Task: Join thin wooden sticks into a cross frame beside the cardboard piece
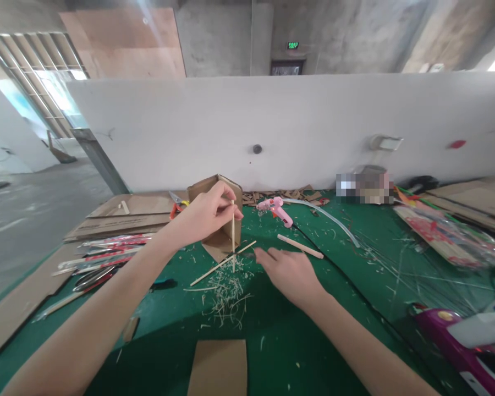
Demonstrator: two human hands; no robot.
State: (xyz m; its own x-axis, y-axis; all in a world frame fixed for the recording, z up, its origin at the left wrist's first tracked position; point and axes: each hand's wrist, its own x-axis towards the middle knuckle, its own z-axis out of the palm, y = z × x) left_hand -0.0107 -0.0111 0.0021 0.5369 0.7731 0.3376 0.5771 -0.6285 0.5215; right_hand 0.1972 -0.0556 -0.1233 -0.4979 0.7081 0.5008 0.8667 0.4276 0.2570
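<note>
The left hand (206,213) pinches a slim wooden stick (233,237) upright by its top; the right hand (289,273) curls near its lower part, seemingly around something too blurred to name. Green tabletop (289,352) spreads nearer than the grip, beside a straight-edged cardboard piece (218,368). Curly shavings (230,297) lie below; folded cardboard (200,187) stands behind.

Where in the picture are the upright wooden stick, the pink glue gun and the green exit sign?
Upright wooden stick (233,235): head view, middle of its shaft.
Pink glue gun (278,207): head view, on its body.
Green exit sign (292,45): head view, on its lit face.
</note>
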